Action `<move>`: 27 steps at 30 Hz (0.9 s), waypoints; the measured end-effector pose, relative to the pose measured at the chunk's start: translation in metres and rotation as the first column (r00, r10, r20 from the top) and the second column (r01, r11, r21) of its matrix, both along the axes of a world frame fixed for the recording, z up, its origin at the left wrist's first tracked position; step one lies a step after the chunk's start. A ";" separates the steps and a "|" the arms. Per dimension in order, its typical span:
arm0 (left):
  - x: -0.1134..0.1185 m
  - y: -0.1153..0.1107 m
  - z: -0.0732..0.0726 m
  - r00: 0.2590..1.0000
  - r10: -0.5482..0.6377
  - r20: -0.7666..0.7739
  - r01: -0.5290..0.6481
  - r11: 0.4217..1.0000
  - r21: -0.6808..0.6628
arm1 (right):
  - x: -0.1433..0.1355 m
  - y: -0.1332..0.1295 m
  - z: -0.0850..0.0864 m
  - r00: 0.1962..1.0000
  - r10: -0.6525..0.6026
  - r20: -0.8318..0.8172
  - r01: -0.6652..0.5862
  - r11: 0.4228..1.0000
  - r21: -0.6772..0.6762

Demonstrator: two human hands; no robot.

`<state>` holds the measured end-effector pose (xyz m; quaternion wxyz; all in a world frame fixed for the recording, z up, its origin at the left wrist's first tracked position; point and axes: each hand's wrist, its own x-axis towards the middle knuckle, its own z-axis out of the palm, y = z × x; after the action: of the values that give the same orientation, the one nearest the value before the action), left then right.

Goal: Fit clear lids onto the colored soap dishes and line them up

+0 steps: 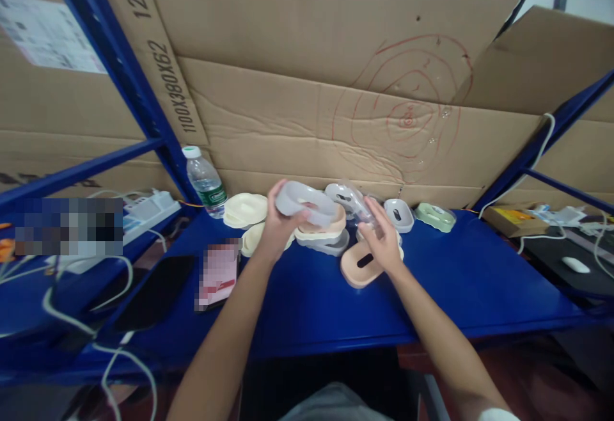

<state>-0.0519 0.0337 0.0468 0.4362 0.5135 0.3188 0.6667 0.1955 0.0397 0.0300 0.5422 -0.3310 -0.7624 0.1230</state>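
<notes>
My left hand [281,222] grips a grey oval tray [306,200], lifted and tilted above a stack of trays. Beneath it, the stack shows a peach tray, a cream tray and a grey tray [330,244]. A clear plastic piece [352,200] is held up by my right hand [380,232], fingers extended along its right side. Under that hand lies a peach tray [359,266] with a dark slot. Cream trays [244,208] rest left of my left hand. Farther right are a small grey tray [399,215] and a green tray [435,216].
A water bottle [206,181] stands at the back left of the blue table [307,312]. A pink-screened phone [218,275], a black slab [154,293], a power strip [151,216] and white cables lie left. Cardboard [288,107] rises behind. A white mouse [575,265] is far right.
</notes>
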 end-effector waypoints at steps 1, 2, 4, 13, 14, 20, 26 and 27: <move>-0.008 0.006 -0.001 0.991 0.131 0.012 -0.131 0.991 0.037 | 0.007 0.004 0.002 0.997 -0.070 0.037 0.069 0.997 0.026; -0.017 0.012 -0.002 0.963 0.270 0.018 -0.270 0.960 0.068 | 0.014 0.010 0.005 0.986 -0.142 0.083 0.138 0.989 0.056; -0.038 0.023 -0.005 0.849 0.528 -0.029 -0.524 0.846 0.098 | 0.031 0.022 0.007 0.954 -0.258 0.154 0.245 0.965 0.097; -0.083 0.030 -0.026 0.323 0.695 -0.643 -0.884 0.463 0.057 | 0.084 0.066 -0.010 0.888 -0.452 0.084 0.448 0.892 0.064; -0.083 0.030 -0.028 0.304 0.684 -0.663 -0.890 0.452 0.059 | 0.085 0.067 -0.011 0.887 -0.454 0.080 0.450 0.891 0.062; -0.090 0.033 -0.038 0.243 0.601 -0.762 -0.902 0.429 0.051 | 0.079 0.070 -0.019 0.885 -0.439 0.156 0.431 0.899 0.080; -0.095 0.033 -0.037 0.261 0.520 -0.813 -0.883 0.468 0.016 | 0.073 0.069 -0.027 0.899 -0.360 0.247 0.346 0.933 0.102; -0.094 0.032 -0.036 0.260 0.519 -0.814 -0.883 0.468 0.016 | 0.072 0.068 -0.027 0.899 -0.358 0.251 0.344 0.934 0.098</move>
<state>-0.1458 0.0658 0.0110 0.0157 0.4067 0.8053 0.4310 0.2675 0.1074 0.0033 0.4571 -0.4625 -0.7586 -0.0415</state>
